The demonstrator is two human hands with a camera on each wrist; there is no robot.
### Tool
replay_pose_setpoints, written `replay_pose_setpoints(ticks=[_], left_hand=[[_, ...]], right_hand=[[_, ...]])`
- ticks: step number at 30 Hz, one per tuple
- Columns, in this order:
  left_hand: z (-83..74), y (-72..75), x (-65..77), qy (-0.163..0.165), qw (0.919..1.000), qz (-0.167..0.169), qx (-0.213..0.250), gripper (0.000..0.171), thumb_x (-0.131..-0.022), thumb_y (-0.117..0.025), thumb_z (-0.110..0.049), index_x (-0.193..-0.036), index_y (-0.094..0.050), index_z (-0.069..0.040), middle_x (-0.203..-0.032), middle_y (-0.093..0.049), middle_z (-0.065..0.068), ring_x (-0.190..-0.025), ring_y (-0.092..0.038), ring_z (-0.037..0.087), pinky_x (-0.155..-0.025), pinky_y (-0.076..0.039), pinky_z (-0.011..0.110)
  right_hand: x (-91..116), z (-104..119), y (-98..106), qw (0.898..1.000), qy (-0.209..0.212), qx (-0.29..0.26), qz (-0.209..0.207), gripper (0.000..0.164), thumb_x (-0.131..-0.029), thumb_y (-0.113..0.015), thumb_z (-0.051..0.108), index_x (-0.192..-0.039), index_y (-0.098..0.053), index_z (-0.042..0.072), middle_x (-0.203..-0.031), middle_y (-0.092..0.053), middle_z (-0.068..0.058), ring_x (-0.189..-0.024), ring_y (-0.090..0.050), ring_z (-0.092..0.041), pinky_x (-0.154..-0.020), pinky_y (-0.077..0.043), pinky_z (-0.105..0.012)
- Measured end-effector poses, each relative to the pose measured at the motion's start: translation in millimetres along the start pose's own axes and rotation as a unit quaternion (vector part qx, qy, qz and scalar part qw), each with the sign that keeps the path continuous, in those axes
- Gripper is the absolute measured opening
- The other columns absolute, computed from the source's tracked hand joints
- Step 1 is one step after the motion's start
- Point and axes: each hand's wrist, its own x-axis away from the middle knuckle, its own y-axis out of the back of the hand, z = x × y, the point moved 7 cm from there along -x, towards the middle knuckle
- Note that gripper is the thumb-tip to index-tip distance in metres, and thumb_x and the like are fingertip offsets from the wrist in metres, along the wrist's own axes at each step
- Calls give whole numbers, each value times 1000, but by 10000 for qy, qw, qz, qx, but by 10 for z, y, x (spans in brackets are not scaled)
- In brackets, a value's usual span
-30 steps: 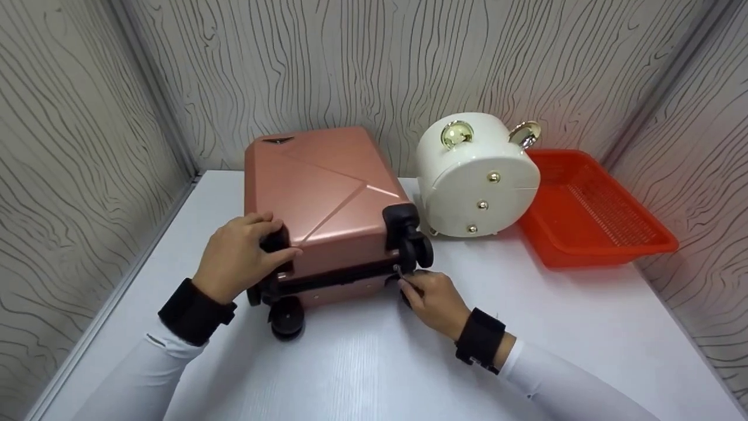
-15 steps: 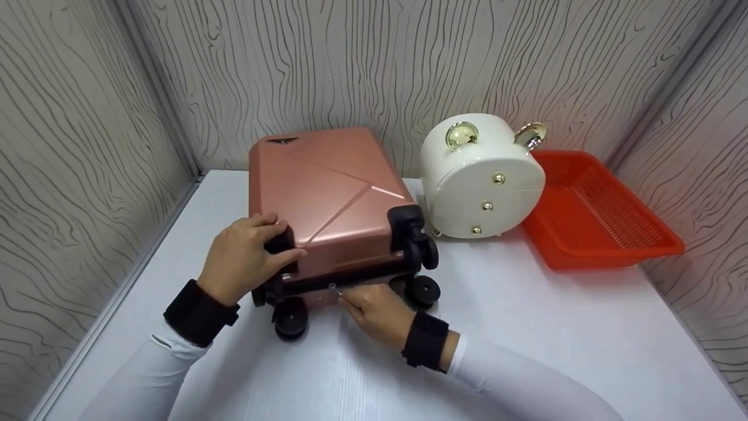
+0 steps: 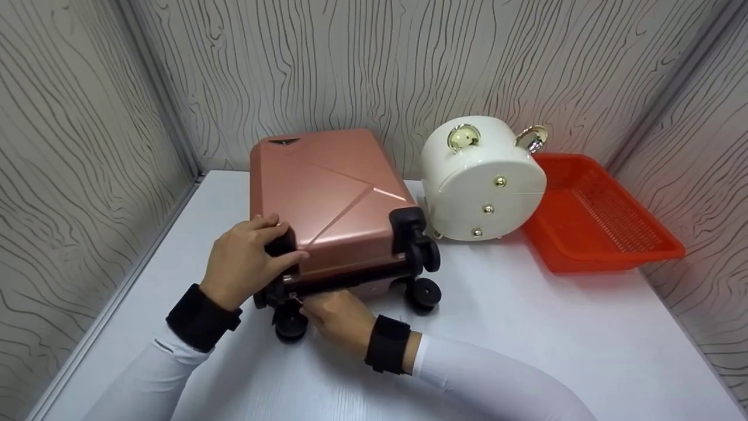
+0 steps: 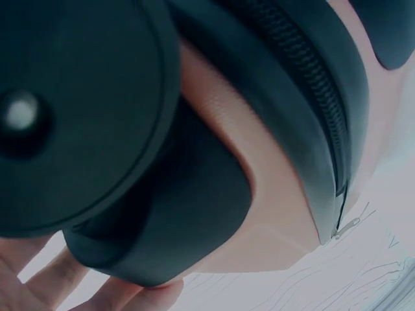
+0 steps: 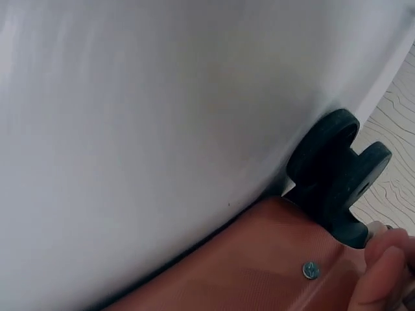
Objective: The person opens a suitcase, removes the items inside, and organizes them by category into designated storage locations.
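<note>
A rose-pink hard-shell suitcase lies flat with its wheeled end toward me. My left hand grips its near left corner, thumb on the end face and fingers over the black corner guard. At the left end of the dark seam, my right hand pinches a small zipper pull beside the near left wheel. The right wrist view shows the fingers partly, at the lower right edge, near a black double wheel. Zipper teeth curve along the suitcase's side in the left wrist view.
To the suitcase's right stands a round white case with gold ears and gold studs. A red plastic basket sits beyond it on the white table. Patterned panels enclose the back and sides.
My right hand has travelled leftward along the suitcase's near end with the zipper pull, from the right wheel to the left one. The left hand keeps its grip on the corner.
</note>
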Motion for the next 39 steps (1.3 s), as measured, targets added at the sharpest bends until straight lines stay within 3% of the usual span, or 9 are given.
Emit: replay_pose_setpoints(ticks=[7,14,18,21,25,28,32,36,39], left_hand=[[9,-67,118,199,9996,2,214,65,-85,-94,-42,-130,-77,2,-140,-71,26,-133,-64,54,-100,-59,64],[92,-107,319,173,9953,-240,925,64,-95,-84,-33,-145,-65,2,-155,-57,30,-146,-52,52,-114,-47,69],[130,-40,513,49,9895,-975,1070,83,-91,-86,-51,-143,-58,7,-140,-60,32,-129,-60,47,-105,-51,61],[167,10,685,211,9839,-1491,963,98,-84,-79,-77,-125,-54,9,-115,-60,24,-105,-59,34,-91,-50,42],[214,-4,924,667,9795,-1731,785,86,-83,-66,-88,-93,-49,-5,-79,-48,2,-71,-42,10,-63,-33,25],[227,-78,1056,696,9844,-1471,672,73,-83,-77,-80,-74,-51,-12,-62,-46,-8,-58,-34,0,-51,-28,22],[209,-283,1130,868,9938,-458,516,46,-80,-93,-53,-63,-71,-16,-59,-63,-9,-53,-50,0,-49,-41,24],[174,-529,1144,1394,9870,556,573,25,-86,-91,-43,-83,-86,-18,-71,-74,-7,-60,-61,5,-54,-49,28],[162,-647,1140,1708,9793,774,767,24,-91,-88,-42,-81,-84,-21,-69,-70,-9,-60,-58,5,-54,-47,29]], right_hand=[[16,-29,79,9955,-544,-221,742,12,-105,-73,24,-108,-72,13,-95,-77,1,-86,-74,-15,-78,-61,-31],[5,-62,501,9987,-365,-343,-45,11,-98,-78,15,-105,-74,8,-77,-68,2,-67,-59,-8,-63,-51,-26],[2,-145,831,9971,-340,-158,-665,20,-97,-79,14,-113,-77,3,-84,-74,-2,-72,-67,-12,-69,-58,-30],[-20,-284,1068,9930,-373,20,-1123,22,-96,-80,14,-113,-77,1,-92,-77,-6,-82,-71,-20,-77,-60,-34],[-46,-544,1310,9880,-650,275,-1374,27,-93,-83,21,-114,-76,4,-103,-73,-11,-98,-67,-30,-88,-56,-43],[-57,-765,1417,9868,-1123,392,-1096,41,-92,-86,33,-120,-73,7,-122,-69,-17,-115,-63,-37,-101,-51,-55],[-44,-1041,1430,9821,-1829,415,-167,69,-90,-85,51,-141,-64,10,-152,-56,-22,-145,-49,-48,-119,-38,-71],[18,-1221,1344,9687,-2350,379,704,88,-90,-84,58,-158,-51,13,-166,-43,-24,-157,-34,-55,-124,-32,-73],[54,-1266,1290,9638,-2483,342,913,92,-91,-83,57,-162,-47,12,-169,-39,-26,-156,-35,-56,-123,-36,-72]])
